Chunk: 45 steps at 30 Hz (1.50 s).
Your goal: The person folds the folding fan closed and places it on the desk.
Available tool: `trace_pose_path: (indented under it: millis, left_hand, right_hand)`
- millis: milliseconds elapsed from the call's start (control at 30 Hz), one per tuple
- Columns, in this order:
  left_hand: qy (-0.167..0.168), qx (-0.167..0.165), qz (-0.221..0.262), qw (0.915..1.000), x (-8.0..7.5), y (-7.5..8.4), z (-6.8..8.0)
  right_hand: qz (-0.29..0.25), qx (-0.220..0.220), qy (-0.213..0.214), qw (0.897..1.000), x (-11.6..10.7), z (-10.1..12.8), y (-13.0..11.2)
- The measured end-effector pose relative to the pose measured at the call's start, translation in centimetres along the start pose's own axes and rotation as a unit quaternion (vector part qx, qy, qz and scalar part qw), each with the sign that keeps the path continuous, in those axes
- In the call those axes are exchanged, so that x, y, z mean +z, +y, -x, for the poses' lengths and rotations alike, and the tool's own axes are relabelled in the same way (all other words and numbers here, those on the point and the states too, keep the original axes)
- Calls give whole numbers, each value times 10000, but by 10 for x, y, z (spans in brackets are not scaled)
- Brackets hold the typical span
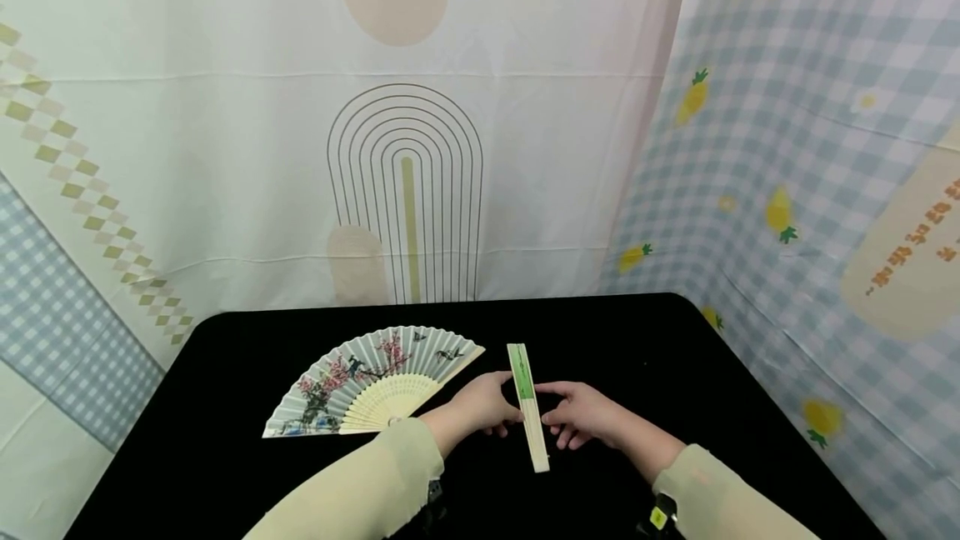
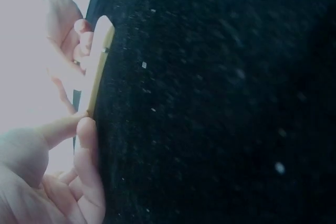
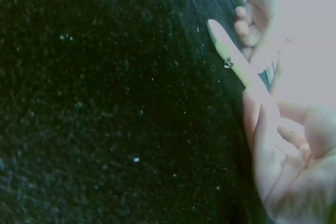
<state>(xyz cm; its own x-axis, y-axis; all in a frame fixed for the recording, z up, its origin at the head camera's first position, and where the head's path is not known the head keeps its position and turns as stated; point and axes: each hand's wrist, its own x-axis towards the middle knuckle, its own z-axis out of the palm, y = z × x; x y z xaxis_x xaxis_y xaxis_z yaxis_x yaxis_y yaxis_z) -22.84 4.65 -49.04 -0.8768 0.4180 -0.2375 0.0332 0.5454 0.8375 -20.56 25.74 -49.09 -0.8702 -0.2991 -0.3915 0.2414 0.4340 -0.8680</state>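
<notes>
The closed fan (image 1: 528, 405) has smooth pale wooden ribs; the open fan (image 1: 375, 382) shows matt painted paper; the table (image 1: 675, 357) wears fuzzy black cloth.

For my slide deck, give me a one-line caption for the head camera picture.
Both hands, left hand and right hand, touch a folded fan on a black table, beside an open painted fan.

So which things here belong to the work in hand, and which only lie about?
In hand: the folded green-and-bamboo fan, touched on either side by the left hand and the right hand.

Lying about: the open painted paper fan on the black table.
</notes>
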Motion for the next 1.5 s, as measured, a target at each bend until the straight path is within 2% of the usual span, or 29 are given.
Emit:
trace_pose_path:
  millis: [133, 833, 1033, 1233, 1500]
  left_hand:
    - [-14, 146, -348, 9993, -1, -1, 1]
    - [-29, 205, -493, 9986, -2, 0, 4]
    - [-197, 294, -262, 9990, -4, -3, 7]
    - [-317, 582, 57, 9978, -9, -9, 12]
    - [-125, 934, 237, 9953, -24, -11, 24]
  right_hand:
    - [127, -62, -22, 9999, -1, -1, 0]
    - [286, -193, 101, 9994, 2, 1, -3]
    - [369, -303, 175, 9987, 3, 3, -2]
    - [538, -438, 326, 9971, 3, 5, -1]
    - [730, -913, 772, 9901, 1, 5, -6]
